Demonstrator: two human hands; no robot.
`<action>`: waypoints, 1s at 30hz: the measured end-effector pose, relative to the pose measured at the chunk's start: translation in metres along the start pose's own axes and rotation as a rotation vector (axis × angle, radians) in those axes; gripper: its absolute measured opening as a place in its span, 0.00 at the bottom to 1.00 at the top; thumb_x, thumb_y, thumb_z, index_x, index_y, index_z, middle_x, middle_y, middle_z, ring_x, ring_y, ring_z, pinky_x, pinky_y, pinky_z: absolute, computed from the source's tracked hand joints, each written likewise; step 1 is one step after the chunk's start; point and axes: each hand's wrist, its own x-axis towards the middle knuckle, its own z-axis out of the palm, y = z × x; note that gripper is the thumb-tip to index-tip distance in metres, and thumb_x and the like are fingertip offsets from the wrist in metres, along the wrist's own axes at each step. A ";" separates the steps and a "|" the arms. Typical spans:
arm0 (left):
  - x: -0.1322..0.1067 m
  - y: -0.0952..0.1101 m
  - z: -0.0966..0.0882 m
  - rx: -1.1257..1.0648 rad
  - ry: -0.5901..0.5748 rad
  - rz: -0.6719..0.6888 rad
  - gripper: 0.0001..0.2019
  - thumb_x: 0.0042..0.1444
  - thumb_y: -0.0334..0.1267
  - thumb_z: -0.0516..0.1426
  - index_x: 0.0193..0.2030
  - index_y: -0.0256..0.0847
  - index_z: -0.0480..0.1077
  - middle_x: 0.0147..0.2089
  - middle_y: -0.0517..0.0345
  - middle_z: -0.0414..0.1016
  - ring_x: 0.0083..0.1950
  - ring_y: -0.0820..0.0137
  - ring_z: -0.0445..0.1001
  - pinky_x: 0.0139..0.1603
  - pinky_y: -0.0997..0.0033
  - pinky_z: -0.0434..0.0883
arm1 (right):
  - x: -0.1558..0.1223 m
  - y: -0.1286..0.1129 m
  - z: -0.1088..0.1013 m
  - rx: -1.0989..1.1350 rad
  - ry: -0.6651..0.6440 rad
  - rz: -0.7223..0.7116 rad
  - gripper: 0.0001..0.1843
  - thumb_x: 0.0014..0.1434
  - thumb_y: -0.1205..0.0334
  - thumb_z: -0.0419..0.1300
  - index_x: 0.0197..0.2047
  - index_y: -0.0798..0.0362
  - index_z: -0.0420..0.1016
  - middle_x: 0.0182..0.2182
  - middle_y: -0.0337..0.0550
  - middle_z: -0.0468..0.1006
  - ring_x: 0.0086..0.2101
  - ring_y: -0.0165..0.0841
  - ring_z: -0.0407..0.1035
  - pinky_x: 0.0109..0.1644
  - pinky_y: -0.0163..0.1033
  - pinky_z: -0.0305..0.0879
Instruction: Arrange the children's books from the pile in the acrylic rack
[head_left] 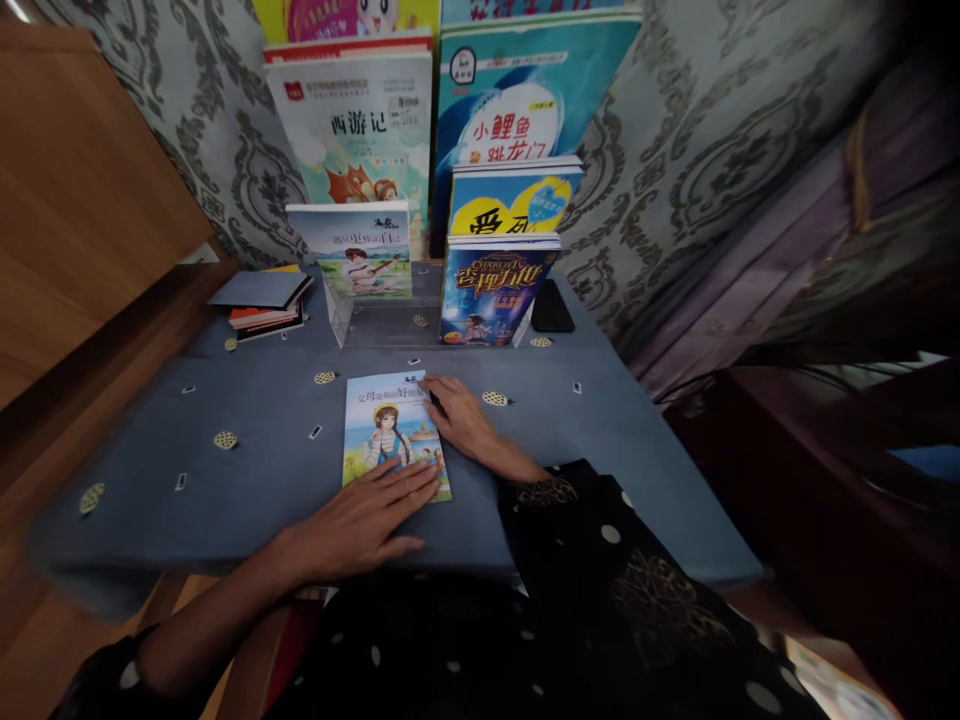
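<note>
A thin picture-covered book lies closed on the blue tablecloth, its cover showing a braided figure in a yellow hat. Across the lower part of that cover my left hand rests flat, fingers stretched out to the right. My right hand is at the book's upper right edge, its fingertips touching the corner and its fingers extended. The bottom of the cover is partly hidden by my left hand.
Behind the book stands a clear acrylic rack with several upright books, among them a dark blue one. A small stack of books lies at the left. A black phone-like slab is at the right. A patterned curtain hangs behind.
</note>
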 end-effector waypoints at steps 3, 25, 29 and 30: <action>0.001 -0.018 0.002 0.015 0.082 -0.099 0.31 0.71 0.52 0.42 0.75 0.49 0.33 0.76 0.55 0.44 0.75 0.65 0.45 0.74 0.54 0.47 | 0.000 0.000 -0.001 -0.016 0.003 -0.002 0.18 0.65 0.67 0.51 0.57 0.57 0.69 0.54 0.55 0.73 0.54 0.43 0.66 0.60 0.53 0.62; 0.008 -0.108 0.025 0.159 0.465 -0.552 0.26 0.70 0.41 0.37 0.68 0.32 0.57 0.71 0.39 0.58 0.72 0.61 0.55 0.70 0.52 0.57 | 0.037 -0.050 0.036 -0.265 -0.207 -0.070 0.29 0.68 0.61 0.49 0.66 0.71 0.59 0.66 0.68 0.57 0.68 0.46 0.49 0.70 0.52 0.52; 0.008 -0.108 0.024 0.157 0.475 -0.543 0.26 0.70 0.41 0.37 0.69 0.33 0.55 0.71 0.40 0.57 0.72 0.60 0.55 0.69 0.49 0.58 | 0.034 -0.034 0.032 -0.267 -0.159 0.029 0.31 0.68 0.57 0.51 0.67 0.70 0.58 0.67 0.68 0.56 0.68 0.48 0.48 0.69 0.56 0.51; 0.008 -0.108 0.024 0.157 0.474 -0.539 0.26 0.70 0.41 0.37 0.70 0.34 0.55 0.71 0.40 0.57 0.72 0.60 0.55 0.69 0.49 0.58 | 0.032 -0.031 0.031 -0.261 -0.143 0.035 0.31 0.68 0.56 0.50 0.67 0.69 0.58 0.67 0.68 0.56 0.68 0.49 0.47 0.69 0.57 0.50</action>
